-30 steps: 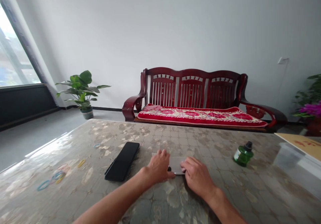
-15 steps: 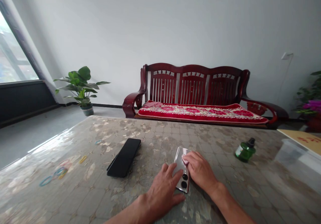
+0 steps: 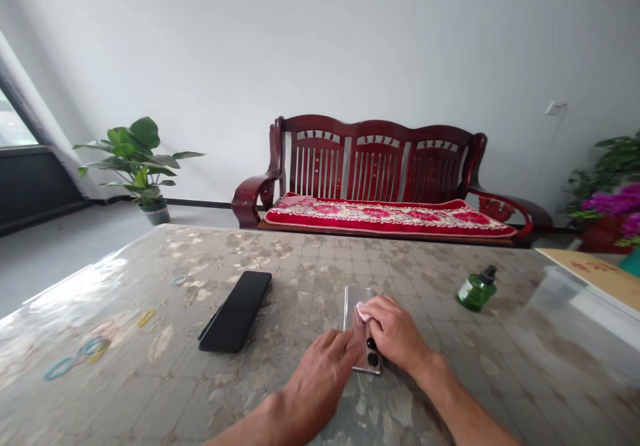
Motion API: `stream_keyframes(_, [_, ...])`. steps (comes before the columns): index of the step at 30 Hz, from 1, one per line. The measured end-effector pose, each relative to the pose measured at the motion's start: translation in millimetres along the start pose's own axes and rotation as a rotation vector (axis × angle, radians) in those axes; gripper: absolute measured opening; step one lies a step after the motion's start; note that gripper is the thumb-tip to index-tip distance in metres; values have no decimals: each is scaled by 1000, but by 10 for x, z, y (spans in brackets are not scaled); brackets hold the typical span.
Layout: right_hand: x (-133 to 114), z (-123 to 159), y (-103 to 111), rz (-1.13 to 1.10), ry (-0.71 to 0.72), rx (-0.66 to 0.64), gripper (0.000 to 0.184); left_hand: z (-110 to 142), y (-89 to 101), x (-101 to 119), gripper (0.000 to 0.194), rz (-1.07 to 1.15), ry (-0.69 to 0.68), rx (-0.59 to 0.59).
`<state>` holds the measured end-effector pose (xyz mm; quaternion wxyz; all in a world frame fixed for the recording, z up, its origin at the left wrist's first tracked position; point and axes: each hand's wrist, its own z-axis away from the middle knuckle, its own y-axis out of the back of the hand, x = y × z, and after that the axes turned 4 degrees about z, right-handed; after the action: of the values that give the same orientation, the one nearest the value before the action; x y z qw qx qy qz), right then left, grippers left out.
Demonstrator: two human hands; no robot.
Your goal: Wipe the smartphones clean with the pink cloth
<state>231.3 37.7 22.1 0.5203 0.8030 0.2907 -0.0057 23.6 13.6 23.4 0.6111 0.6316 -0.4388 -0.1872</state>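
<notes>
Patterned tablecloth underlies everything. Right hand pinches a pale wad against the silver phone, back up; left hand, loosely spread, seemingly braces its left side. Black phone and green bottle lie well apart from its edges, giving elbow room

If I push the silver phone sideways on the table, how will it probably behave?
The silver phone lies flat, so it would likely slide, not roll or tip. Its back looks glossy, so it may feel slippery. Its slab shape suggests stiffness.
</notes>
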Motion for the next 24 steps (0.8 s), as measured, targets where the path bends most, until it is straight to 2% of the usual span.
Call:
stream_keyframes(6, [-82,35,23,57,26,-11,30,-16,-10,-18,40,17,-32,63])
stream_keyframes(11, [-125,43,36,102,25,-41,29,-27,-12,-14,40,-22,-60,20])
stream_keyframes(19, [-20,-111,-35,177,-59,5,28,-23,45,-34,42,24,-52,-37])
stream_keyframes(24, [-76,-62,17,155,-30,-41,28,-29,34,-53,49,32,-68,-24])
